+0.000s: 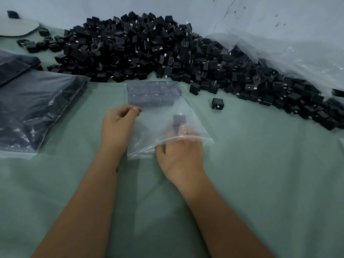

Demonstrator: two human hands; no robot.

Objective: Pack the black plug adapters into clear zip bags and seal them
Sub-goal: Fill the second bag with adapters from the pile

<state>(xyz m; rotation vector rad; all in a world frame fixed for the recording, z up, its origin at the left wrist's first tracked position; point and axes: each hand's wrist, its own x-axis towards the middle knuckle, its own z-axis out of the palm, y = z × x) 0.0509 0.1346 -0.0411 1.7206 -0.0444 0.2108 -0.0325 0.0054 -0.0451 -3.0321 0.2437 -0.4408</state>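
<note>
A person's two bare forearms reach forward over a desk (pixel 260 164) covered in pale green cloth. In the middle lies a clear zip bag (pixel 158 116), its open mouth toward the near side. At the bag's far end sits a neat block of black plug adapters (pixel 150 95), already inside.

The right hand (pixel 181 151) is pushed into the bag's mouth, fingers under the plastic, pinching one more black adapter (pixel 178 120) at the fingertips, about halfway up the bag. The left hand (pixel 119 125) rests at the bag's left edge, its thumb and forefinger curled together and pinching the plastic there.

Across the far side, from left to right, spreads a large loose heap of black plug adapters (pixel 149 47) against a pale wall (pixel 186 6). One single adapter (pixel 217 103) stands alone on the cloth, just right of the bag and near the heap's edge. On the left lie filled bags (pixel 31 108) of adapters, stacked and overlapping. At the far right, a crumpled sheet of clear plastic (pixel 288 53) drapes over the heap's end. A grey, flat, rounded object (pixel 16 27) sits in the far left corner; what it is cannot be told.
</note>
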